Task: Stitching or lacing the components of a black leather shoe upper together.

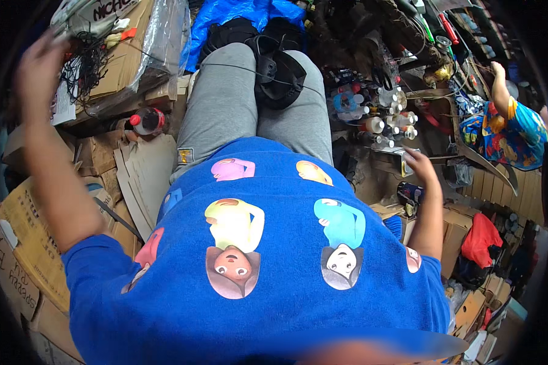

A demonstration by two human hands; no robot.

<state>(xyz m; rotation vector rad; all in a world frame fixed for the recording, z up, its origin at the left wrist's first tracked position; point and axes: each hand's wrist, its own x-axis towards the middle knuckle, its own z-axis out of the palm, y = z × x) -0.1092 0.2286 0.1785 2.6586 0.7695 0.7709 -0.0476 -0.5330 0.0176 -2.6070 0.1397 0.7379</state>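
we look down on our own blue shirt and grey trousers. our left hand (38, 66) is raised high at the left, blurred, next to a tangle of black wires (86, 68) that lies on a cardboard box (123, 61) under clear plastic. the wires are just to the right of the fingers, maybe touching them. because of the blur we cannot tell if these fingers are spread or closed, or if they grasp a wire.

our right hand (419, 165) reaches out at the right side, fingers loosely curled, and it seems to hold or touch a small pale object (406, 168); this is not sure. the cluster of small bottles (379, 117) stands just beyond and to the left of this hand, upright, so the right hand is much nearer to them. another person in a colourful shirt (505, 131) works at the far right.
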